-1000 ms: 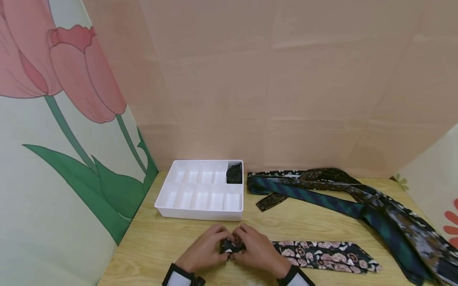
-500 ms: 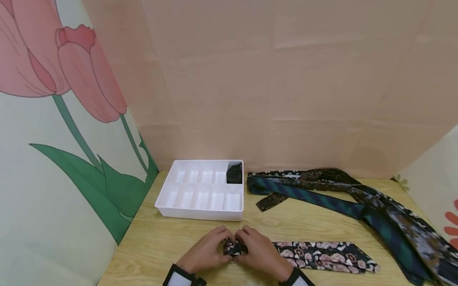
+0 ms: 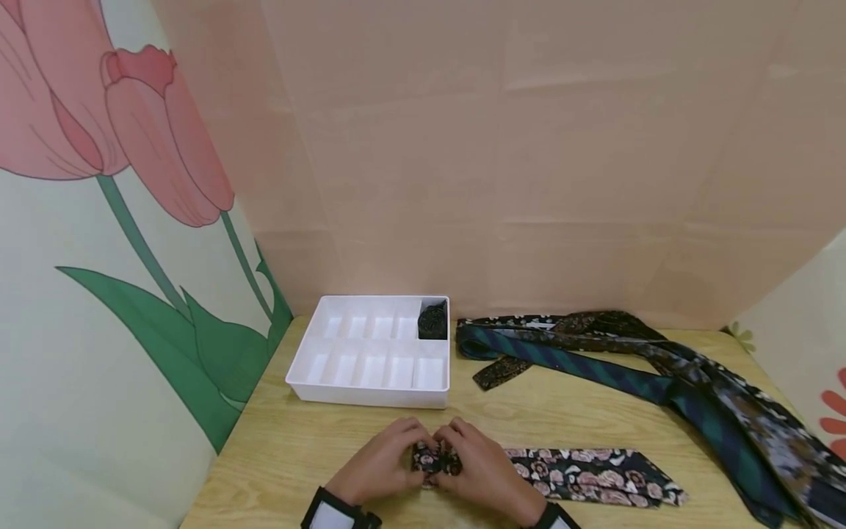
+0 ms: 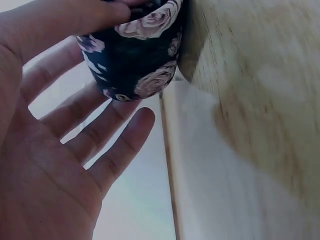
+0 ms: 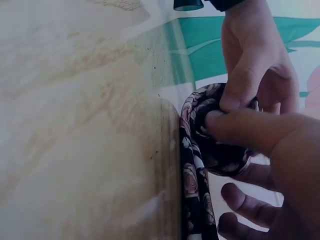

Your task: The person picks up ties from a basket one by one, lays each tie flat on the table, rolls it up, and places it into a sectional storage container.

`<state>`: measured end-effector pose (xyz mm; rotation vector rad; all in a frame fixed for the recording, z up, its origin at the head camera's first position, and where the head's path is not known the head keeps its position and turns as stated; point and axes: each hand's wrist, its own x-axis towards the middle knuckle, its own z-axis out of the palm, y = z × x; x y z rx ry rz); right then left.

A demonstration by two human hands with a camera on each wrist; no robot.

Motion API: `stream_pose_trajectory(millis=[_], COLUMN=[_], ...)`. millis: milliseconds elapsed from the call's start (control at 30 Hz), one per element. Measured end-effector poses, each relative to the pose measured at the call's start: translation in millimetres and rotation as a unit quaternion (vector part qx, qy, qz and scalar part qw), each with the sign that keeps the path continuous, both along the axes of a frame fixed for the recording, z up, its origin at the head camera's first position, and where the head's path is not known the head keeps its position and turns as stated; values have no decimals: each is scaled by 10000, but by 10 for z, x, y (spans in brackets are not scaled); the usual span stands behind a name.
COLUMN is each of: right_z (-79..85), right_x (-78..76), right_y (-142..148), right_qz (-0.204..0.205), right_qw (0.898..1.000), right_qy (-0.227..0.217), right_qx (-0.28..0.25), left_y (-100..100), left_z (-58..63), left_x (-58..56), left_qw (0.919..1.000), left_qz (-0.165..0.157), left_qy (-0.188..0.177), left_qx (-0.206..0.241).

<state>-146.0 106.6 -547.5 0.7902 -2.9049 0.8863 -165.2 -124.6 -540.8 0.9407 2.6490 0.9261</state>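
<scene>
Both hands hold the rolled part of a dark necktie with pink roses (image 3: 598,476), low in the head view. My left hand (image 3: 382,461) grips the roll from the left, thumb near and fingers behind. From the other side my right hand (image 3: 485,470) pinches it. The unrolled end lies flat to the right, its pointed tip toward the right. In the left wrist view the roll (image 4: 137,60) sits between thumb and fingers, with the lower fingers spread. Both thumbs press on the coil (image 5: 215,145) in the right wrist view, and the tie's strip runs down from it.
Behind the hands stands a white divided tray (image 3: 370,397); a dark rolled tie (image 3: 432,322) fills its back right compartment. Several loose ties lie along the right, among them a green and navy striped tie (image 3: 595,373). A brown sheet (image 3: 502,184) hangs behind the wooden table (image 3: 264,455).
The flat end of the rose tie has slid left toward the hands as more of it is wound into the roll. The hands stay in nearly the same place.
</scene>
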Motion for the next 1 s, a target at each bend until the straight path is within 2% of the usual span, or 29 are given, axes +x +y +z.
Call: stream_pose_trajectory(millis=[300, 533, 700, 867, 1000], right_z=[14, 24, 27, 33, 59], right_x=[-11, 10, 35, 71, 92], right_y=[25, 47, 59, 89, 108], right_qz=[81, 5, -37, 9, 10], right_qw=[9998, 9995, 9994, 9993, 9992], right_qy=[-26, -27, -251, -251, -283], right_qx=[160, 312, 255, 286, 267], left_y=[28, 55, 69, 110, 144], left_z=[47, 42, 22, -9, 29], left_x=[29, 26, 14, 14, 23], left_qw=[9999, 9997, 9993, 9983, 9983], left_qz=[-89, -210, -345, -526, -445], left_qy=[114, -66, 140, 249, 313], left_qx=[44, 129, 105, -45, -189])
